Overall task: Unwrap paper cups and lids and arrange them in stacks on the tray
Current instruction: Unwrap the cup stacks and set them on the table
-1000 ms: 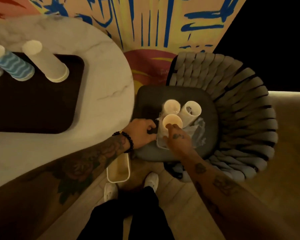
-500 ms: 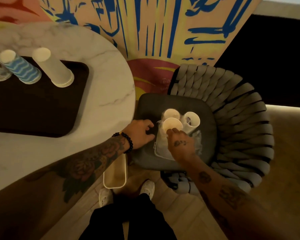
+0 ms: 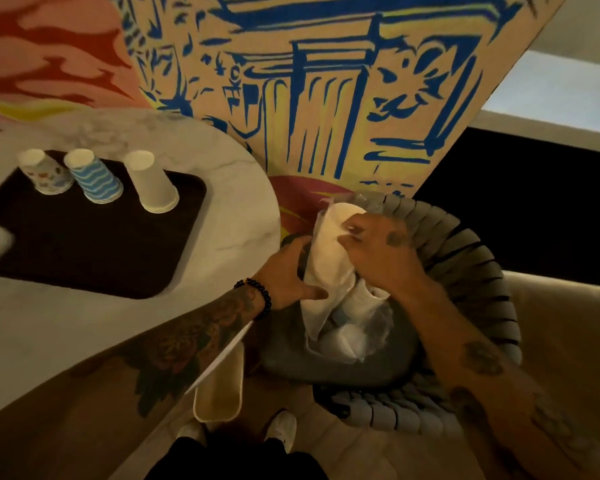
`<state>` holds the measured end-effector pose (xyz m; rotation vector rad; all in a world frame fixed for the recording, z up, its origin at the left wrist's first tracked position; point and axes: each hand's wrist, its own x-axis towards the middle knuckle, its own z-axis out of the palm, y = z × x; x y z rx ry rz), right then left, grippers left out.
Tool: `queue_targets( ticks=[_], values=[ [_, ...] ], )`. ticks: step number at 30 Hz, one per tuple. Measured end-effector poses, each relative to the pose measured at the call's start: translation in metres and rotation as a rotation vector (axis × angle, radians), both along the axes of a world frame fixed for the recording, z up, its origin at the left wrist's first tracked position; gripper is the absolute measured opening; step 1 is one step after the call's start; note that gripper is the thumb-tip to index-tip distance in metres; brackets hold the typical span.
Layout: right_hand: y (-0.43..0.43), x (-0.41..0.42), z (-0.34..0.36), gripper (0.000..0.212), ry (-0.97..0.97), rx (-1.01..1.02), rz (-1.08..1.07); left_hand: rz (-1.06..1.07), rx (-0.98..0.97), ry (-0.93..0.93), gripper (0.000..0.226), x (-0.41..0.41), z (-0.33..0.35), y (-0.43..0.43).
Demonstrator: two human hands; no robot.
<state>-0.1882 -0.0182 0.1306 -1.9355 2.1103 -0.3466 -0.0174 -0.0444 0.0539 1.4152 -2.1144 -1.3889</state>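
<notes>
Wrapped sleeve of cups (image 3: 329,258) is held at centre frame above the grey chair seat (image 3: 291,355), well apart from the tray (image 3: 101,258) at left, on which three cup stacks (image 3: 94,181) are stood.

Right hand (image 3: 381,254) is closed over the sleeve's upper part, fingers curled into the clear wrap. Left hand (image 3: 284,271) is laid straight-fingered against its left side.

The long axis is steep, with the upper end leaning slightly right (rim end cannot be told).

Recommended: the wrap should be peeled lengthwise with the stack squeezed together, so that no cups slide apart.
</notes>
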Motion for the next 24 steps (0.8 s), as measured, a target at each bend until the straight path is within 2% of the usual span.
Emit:
queue_targets(
  ticks=[3, 8, 11, 16, 20, 24],
  values=[
    [-0.009, 0.024, 0.047, 0.03, -0.105, -0.086, 0.037, 0.106, -0.027, 0.184, 0.106, 0.023, 0.022, -0.002],
    [-0.019, 0.095, 0.086, 0.027, -0.318, -0.122, 0.124, 0.251, -0.054, 0.292, 0.113, 0.093, 0.048, -0.003],
    [-0.023, 0.127, 0.084, 0.022, -0.406, -0.101, 0.146, 0.306, -0.081, 0.271, 0.123, 0.129, 0.046, 0.006],
    [-0.021, 0.233, 0.069, 0.016, -0.441, -0.052, 0.294, 0.414, -0.135, 0.219, 0.121, 0.233, 0.035, 0.027],
    [-0.017, 0.32, 0.059, 0.022, -0.446, 0.0, 0.397, 0.484, -0.171, 0.206, 0.117, 0.319, 0.028, 0.041],
    [-0.015, 0.389, 0.058, 0.022, -0.545, -0.012, 0.491, 0.573, -0.217, 0.201, 0.127, 0.39, 0.02, 0.046]
  ],
)
